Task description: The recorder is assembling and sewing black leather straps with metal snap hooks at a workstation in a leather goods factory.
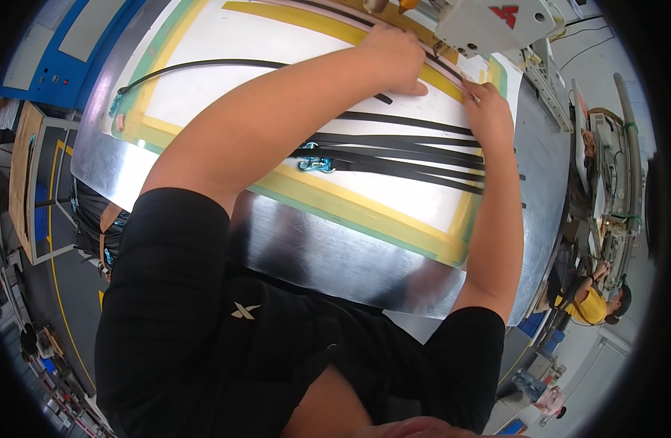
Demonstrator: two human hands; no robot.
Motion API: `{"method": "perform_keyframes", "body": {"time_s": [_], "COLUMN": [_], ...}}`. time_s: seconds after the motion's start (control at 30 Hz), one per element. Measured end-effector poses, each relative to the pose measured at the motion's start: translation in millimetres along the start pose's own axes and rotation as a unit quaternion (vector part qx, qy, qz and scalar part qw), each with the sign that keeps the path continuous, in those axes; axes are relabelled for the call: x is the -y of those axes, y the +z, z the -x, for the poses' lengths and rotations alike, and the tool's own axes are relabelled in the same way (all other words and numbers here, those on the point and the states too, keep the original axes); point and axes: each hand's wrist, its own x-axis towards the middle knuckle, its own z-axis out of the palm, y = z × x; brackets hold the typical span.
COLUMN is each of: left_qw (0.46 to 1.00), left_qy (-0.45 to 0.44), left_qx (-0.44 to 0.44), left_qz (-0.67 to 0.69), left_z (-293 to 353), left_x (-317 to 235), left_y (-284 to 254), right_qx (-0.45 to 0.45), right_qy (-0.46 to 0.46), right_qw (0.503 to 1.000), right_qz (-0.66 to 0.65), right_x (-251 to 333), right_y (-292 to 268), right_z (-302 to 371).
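A narrow black strap (pixel 446 67) runs along the far side of the white work sheet (pixel 401 193), beneath the sewing machine head (pixel 489 25). My left hand (pixel 394 58) is closed over it beside the needle area; its thumb sticks out toward me and most fingers are hidden. Right of the needle area, my right hand (pixel 489 109) pinches at the same strap with its fingertips. Several loose black straps (pixel 416 124) lie side by side nearer me, with shiny blue metal hooks (pixel 317 162) at their left ends. Another strap (pixel 204 63) curves away to the left, a blue hook at its end.
Yellow and green tape borders the sheet on a shiny metal table (pixel 328 255). A blue machine cabinet (pixel 65 55) stands at far left. Below it hangs a bundle of black straps (pixel 98 223). At far right a person in a yellow shirt (pixel 587 305) works by other equipment.
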Motion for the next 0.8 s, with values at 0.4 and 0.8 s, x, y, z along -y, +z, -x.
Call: {"method": "perform_keyframes", "body": {"time_s": [0.4,0.8], "left_qw": [1.0,0.999], "left_qy": [0.003,0.001], "left_qx": [-0.013,-0.021], "left_qz": [0.015,0.028], "left_z": [-3,-8], "left_x": [-18,-33], "left_y": [-3,6], "right_qx": [0.015,-0.024], "right_qy": [-0.028,-0.028], "right_qw": [0.999,0.997], "right_qz": [0.001,-0.07], "right_x": [-11,-5], "right_y": [-7,1], "right_z": [-3,0]}}
